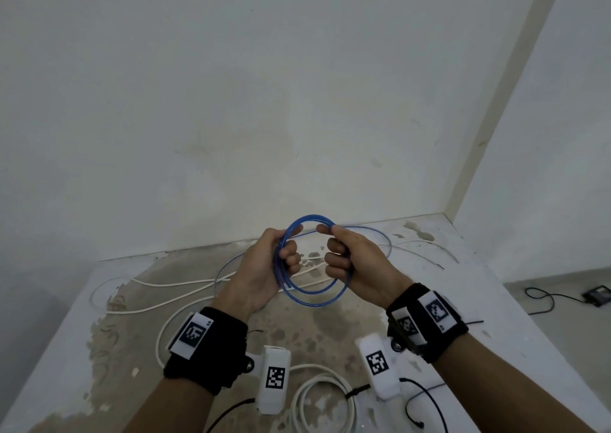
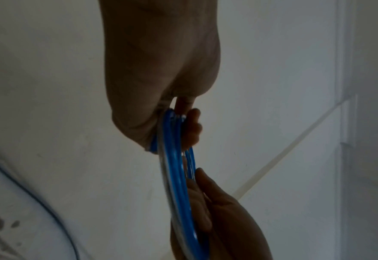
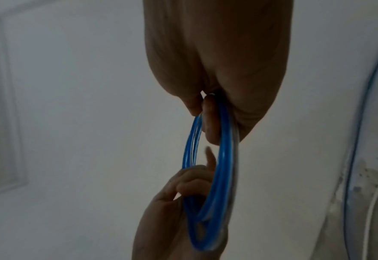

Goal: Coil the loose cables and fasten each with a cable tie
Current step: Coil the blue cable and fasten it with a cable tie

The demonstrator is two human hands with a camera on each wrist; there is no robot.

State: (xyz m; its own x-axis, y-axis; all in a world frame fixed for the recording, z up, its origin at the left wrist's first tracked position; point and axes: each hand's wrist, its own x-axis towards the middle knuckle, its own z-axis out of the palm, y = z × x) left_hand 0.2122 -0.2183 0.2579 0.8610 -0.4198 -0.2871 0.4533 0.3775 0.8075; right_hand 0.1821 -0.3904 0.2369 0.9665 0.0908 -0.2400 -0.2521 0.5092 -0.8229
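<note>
Blue plastic-jacketed cable [image 1: 312,295] is gathered into a round coil of several turns, held in the air between both hands above the stained table [image 1: 66,350]. The left hand [image 1: 261,274] grasps the left side of the coil, fingers curled through the loop and the turns bundled against the palm. The right hand [image 1: 358,267] grasps the right side, fingers curled around the turns and thumb and forefinger pinching the upper arc. A loose blue tail [image 1: 380,234] runs from the top of the coil out to the right and down onto the table, so coiling appears incomplete.

Handling judgement: the cable looks light and thin, with a smooth jacket likely to slide in a slack grip. The turns hold a round shape, suggesting moderate springiness; an unsupported coil would probably open. Grip across all turns at once, on opposite sides of the ring, and keep one hand clamped where the tie will go.

White cables [image 1: 172,303] lie loose on the table, and a white coil [image 1: 325,396] lies near the front edge. No cable tie for the blue coil can be identified
</note>
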